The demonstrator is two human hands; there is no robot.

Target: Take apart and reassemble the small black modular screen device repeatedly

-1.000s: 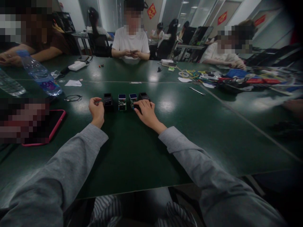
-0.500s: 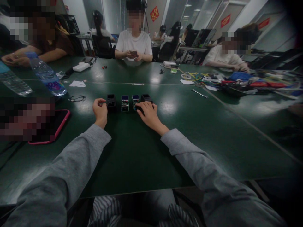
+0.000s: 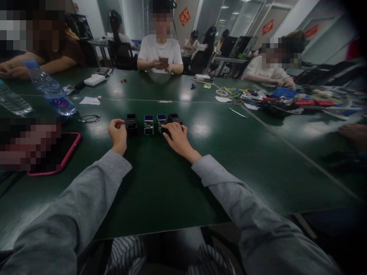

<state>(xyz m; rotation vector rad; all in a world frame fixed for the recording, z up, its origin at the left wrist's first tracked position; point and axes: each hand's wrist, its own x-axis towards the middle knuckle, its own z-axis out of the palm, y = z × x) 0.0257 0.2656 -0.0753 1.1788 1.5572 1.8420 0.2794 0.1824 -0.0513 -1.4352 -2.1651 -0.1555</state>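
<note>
Head view, water bottle (image 3: 50, 91), pink-cased phone (image 3: 59, 154), cable (image 3: 89, 119)

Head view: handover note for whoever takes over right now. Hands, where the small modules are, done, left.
Left hand: curled in a loose fist on the green table, fingertips at the left black module; whether it grips anything cannot be told.
Right hand: flat, palm down, fingers over the near edge of the right black module.
Things: four small modules stand in a row between the hands; the two middle ones have blue tops.
Nearby: pink-edged phone and water bottle to the left.
Done: the four stand lined up.
Left: nothing lifted yet; both end modules sit on the table.
</note>
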